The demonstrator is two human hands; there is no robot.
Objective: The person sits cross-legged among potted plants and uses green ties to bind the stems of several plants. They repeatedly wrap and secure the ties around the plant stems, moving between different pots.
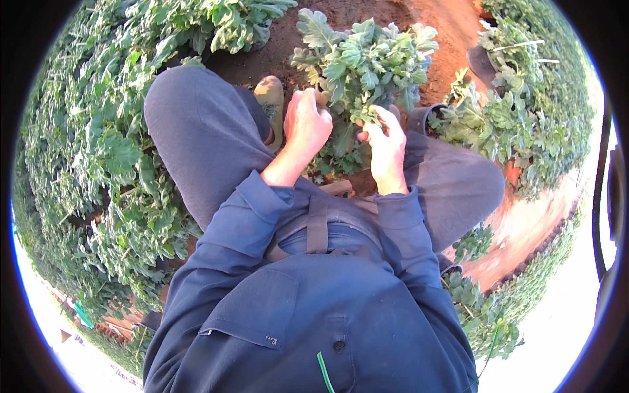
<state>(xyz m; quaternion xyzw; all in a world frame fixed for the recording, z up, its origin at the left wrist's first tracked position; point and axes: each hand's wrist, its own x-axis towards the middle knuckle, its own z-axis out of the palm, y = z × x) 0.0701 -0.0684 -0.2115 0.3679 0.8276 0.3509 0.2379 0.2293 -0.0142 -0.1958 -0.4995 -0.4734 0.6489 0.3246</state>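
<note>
A leafy green plant, chrysanthemum-like with lobed leaves, stands between my bent knees. At its near side, my right hand pinches a small leafy shoot between thumb and fingers. My left hand is curled at the plant's left edge, close to the outer leaves. Its fingertips are turned away from view, so whether it holds a stem or leaf cannot be told. Lower leaves hang between the two hands. The plant's base is mostly hidden by foliage and my hands.
Dense rows of similar plants stand at my left and right. A dark pot shows at the right row's edge. Reddish soil runs behind the middle plant. My shoe is beside my left hand.
</note>
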